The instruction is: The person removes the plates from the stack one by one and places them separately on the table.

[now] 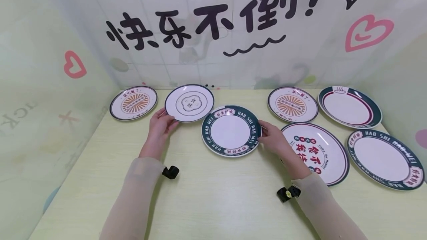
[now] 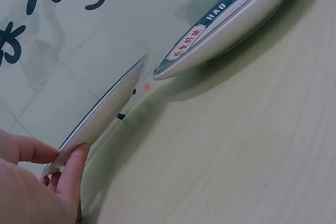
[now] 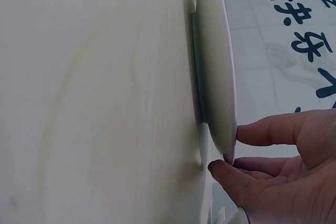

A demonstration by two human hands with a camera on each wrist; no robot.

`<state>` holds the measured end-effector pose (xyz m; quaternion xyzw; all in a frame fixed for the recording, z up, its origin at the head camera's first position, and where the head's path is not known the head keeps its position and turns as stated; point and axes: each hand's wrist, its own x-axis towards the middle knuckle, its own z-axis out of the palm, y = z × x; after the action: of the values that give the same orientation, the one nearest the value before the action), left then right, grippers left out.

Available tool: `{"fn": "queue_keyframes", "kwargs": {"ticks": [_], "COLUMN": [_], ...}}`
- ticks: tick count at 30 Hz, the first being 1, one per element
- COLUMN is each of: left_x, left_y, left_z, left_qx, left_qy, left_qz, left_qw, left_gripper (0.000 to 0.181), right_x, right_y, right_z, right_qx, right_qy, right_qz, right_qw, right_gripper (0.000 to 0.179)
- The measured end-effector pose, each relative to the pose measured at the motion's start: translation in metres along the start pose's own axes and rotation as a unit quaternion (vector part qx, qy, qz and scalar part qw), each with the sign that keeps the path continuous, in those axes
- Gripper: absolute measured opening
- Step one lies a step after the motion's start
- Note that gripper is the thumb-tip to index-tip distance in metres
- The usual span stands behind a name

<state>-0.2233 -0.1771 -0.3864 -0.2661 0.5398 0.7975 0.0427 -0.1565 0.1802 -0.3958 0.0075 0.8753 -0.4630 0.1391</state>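
Observation:
My left hand (image 1: 161, 124) pinches the left edge of a round white plate (image 1: 189, 103) with a dark rim line and a small cloud-shaped emblem in its centre. In the left wrist view this plate (image 2: 102, 109) is tilted and raised off the table. On the other side, my right hand (image 1: 274, 139) grips the right edge of a white plate with a dark green lettered border (image 1: 231, 132). Seen edge-on in the right wrist view, that plate (image 3: 216, 72) has its rim between the thumb and fingers. The two plates are side by side, the green-bordered one nearer me.
At the back left lies a sunburst plate (image 1: 133, 103). On the right are another sunburst plate (image 1: 293, 105), a green-rimmed oval plate (image 1: 348, 107), a large plate with red lettering (image 1: 315, 155) and a green lettered oval plate (image 1: 383, 158). A printed backdrop (image 1: 200, 66) stands behind the table (image 1: 213, 203).

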Motion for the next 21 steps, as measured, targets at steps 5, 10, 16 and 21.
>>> {"fn": "queue_keyframes", "kwargs": {"ticks": [5, 10, 16, 21], "left_x": [0.002, 0.003, 0.006, 0.011], "left_y": [0.003, 0.006, 0.008, 0.007], "left_z": [0.001, 0.002, 0.002, 0.001], "left_qx": [-0.010, -0.009, -0.015, -0.032], "left_qy": [0.017, 0.037, 0.041, 0.054], "left_qz": [0.000, 0.001, -0.003, 0.000], "left_qw": [0.9998, 0.9993, 0.9990, 0.9980], "left_gripper": [0.071, 0.071, 0.071, 0.069], "right_x": [0.000, 0.000, -0.001, -0.001], "right_y": [0.000, 0.000, -0.001, -0.003], "right_z": [0.000, 0.000, 0.000, 0.000], "right_qx": [0.004, 0.002, 0.000, 0.006], "right_qy": [-0.001, -0.001, -0.001, -0.003], "right_qz": [0.003, 0.005, 0.008, 0.007], "right_qw": [1.0000, 1.0000, 1.0000, 1.0000], "right_gripper": [0.069, 0.069, 0.069, 0.069]}}
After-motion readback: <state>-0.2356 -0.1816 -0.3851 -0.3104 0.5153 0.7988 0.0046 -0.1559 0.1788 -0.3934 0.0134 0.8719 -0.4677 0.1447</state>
